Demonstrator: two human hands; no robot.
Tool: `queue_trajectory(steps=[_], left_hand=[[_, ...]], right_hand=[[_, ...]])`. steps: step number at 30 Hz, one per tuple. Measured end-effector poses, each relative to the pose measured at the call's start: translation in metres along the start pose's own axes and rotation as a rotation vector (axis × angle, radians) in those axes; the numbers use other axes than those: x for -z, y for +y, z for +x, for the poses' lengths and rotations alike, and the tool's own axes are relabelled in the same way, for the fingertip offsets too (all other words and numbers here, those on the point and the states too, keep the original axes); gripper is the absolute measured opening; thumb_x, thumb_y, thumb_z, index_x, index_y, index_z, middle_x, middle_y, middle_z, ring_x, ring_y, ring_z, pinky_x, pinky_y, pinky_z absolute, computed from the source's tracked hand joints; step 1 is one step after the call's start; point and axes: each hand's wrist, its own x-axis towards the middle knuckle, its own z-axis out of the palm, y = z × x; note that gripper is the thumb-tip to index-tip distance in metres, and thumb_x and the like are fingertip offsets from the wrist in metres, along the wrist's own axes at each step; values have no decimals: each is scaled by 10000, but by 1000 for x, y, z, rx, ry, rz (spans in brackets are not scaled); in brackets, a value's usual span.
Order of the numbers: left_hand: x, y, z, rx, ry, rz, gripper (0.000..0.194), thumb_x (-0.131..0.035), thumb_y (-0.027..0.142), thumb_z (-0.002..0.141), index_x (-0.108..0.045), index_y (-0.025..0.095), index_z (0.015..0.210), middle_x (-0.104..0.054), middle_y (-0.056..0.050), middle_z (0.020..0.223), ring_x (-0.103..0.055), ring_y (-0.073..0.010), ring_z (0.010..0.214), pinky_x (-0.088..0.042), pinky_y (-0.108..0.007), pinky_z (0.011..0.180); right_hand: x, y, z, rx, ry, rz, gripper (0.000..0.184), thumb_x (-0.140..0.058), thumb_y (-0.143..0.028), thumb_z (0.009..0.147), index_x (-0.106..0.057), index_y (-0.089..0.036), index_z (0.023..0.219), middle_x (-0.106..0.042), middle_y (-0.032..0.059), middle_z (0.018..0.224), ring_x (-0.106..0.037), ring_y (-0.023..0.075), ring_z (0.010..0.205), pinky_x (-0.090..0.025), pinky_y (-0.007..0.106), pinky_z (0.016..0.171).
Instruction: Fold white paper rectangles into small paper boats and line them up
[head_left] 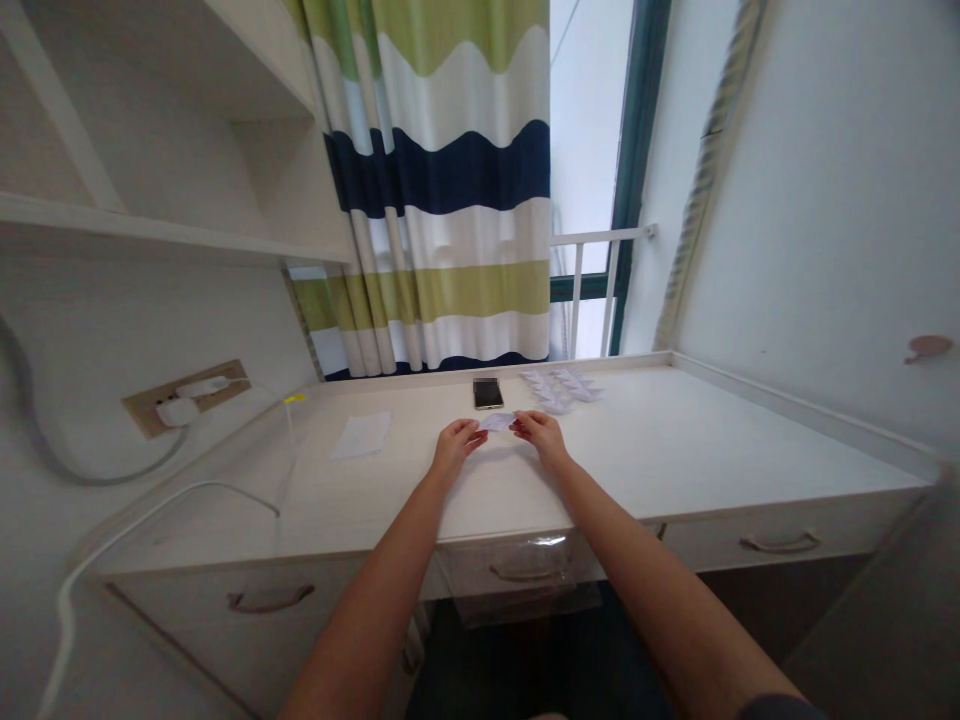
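A small folded piece of white paper (497,422) is stretched between my two hands, just above the middle of the white desk. My left hand (455,445) pinches its left end, with the thumb and fingers closed on it. On the opposite end, the fingers of my right hand (541,434) are closed in the same way. Directly behind the paper a dark phone (488,393) lies flat. Several folded white paper pieces (561,388) lie in rows to the right of the phone. A stack of white paper sheets (361,435) rests left of my left hand.
The white desk (712,440) has a raised rim at the back and right. A white cable (202,485) runs over its left side from the wall sockets (184,398). Clear plastic (517,580) hangs over the front drawer. Shelves (172,235) overhang the left; a striped curtain (457,240) hangs behind.
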Motion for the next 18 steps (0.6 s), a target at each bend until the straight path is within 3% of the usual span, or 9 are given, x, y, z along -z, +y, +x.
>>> queue_trajectory(steps=[5,10,18], left_hand=[[0,0,-2,3,54,10,133,-647,178,609,-540,112,651,-607,-24,651,-603,-111,618,-474,-300,752],[-1,-1,1,51,127,113,102,-611,171,651,-525,122,679,-577,-2,579,-599,-111,565,-495,-269,632],[-22,7,14,63,124,246,78,-573,179,690,-515,127,692,-584,-18,617,-599,-107,557,-486,-231,558]], right_hand=[[0,-1,-3,-24,18,-3,236,-680,-348,546,-586,-135,589,-608,7,530,-578,99,529,-470,216,569],[2,-3,-5,-29,46,-21,199,-658,-297,593,-572,-123,551,-599,10,512,-568,88,500,-468,196,541],[6,-17,2,-41,130,-41,140,-573,-179,687,-557,-126,558,-588,1,494,-562,77,467,-466,173,493]])
